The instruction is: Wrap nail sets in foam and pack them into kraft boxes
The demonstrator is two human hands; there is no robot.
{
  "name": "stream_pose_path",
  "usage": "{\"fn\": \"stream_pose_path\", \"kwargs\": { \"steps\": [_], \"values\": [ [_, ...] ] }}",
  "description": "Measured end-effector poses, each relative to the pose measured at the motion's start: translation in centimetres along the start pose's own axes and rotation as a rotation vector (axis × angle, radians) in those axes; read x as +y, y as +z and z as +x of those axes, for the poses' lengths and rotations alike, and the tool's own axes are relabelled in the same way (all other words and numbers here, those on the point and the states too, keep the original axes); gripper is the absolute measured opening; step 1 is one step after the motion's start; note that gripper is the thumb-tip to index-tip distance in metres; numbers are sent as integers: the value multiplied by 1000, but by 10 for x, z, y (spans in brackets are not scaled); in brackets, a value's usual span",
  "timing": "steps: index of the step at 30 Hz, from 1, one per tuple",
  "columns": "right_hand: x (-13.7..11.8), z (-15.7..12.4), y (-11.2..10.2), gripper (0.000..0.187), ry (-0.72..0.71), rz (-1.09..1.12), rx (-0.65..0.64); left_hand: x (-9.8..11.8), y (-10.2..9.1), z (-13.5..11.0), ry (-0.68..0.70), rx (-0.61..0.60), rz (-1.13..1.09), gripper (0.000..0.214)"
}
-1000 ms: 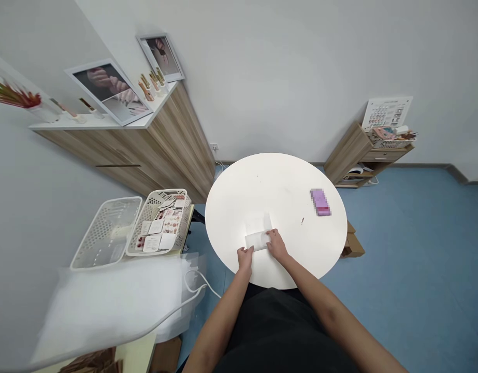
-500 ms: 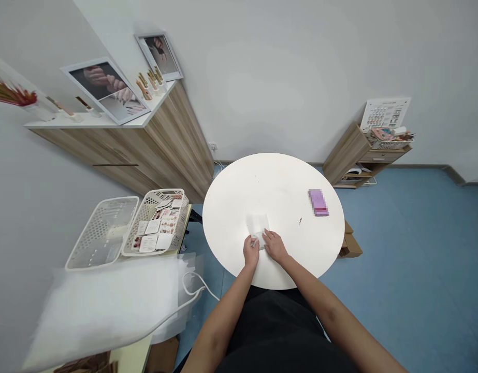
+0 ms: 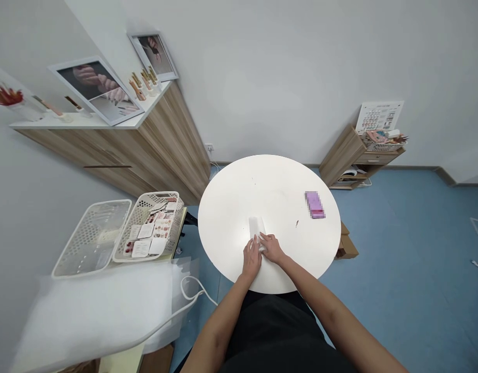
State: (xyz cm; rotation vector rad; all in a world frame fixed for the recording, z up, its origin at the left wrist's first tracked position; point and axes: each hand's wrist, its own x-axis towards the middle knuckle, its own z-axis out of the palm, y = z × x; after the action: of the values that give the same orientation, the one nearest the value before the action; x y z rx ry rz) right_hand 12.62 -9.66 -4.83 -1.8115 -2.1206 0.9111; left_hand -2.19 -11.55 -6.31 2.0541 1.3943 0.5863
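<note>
A small white packing foam sheet (image 3: 256,226) lies on the round white table (image 3: 231,202), folded into a narrow strip that points away from me. My left hand (image 3: 252,258) rests along its near left side, fingers together and pressed on the foam. From the right, my right hand (image 3: 272,248) has its fingers curled onto the near end of the strip. The fingertips of both hands nearly meet there. Whatever may be inside the fold is hidden by the foam and my fingers.
A purple pixelated block (image 3: 315,204) lies at the table's right. To the left are a white basket of cards (image 3: 149,228), another white basket (image 3: 93,238), a stack of white foam sheets (image 3: 102,305) and a white cable (image 3: 192,298). Wooden cabinets (image 3: 172,140) stand beyond.
The foam has gone from a wider, flatter piece to a narrower strip, its left part folded inward. My left hand's fingers have straightened onto it. The view has shifted slightly.
</note>
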Motion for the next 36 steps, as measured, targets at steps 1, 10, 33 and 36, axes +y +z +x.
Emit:
{"fn": "stream_pose_path", "kwargs": {
  "steps": [1, 10, 33, 36],
  "values": [
    [1, 1, -1, 57, 10, 22, -9, -1, 2, -1, 31, -10, -7, 54],
    [3, 10, -9, 56, 137, 368, 20, -9, 27, -16, 188, -36, 11, 60],
    [1, 51, -28, 35, 38, 240, -99, -18, -41, 30, -6, -299, -56, 68],
    [0, 46, -30, 29, 59, 300, -66, -24, -57, 44, 1, -313, -215, 55]
  ]
}}
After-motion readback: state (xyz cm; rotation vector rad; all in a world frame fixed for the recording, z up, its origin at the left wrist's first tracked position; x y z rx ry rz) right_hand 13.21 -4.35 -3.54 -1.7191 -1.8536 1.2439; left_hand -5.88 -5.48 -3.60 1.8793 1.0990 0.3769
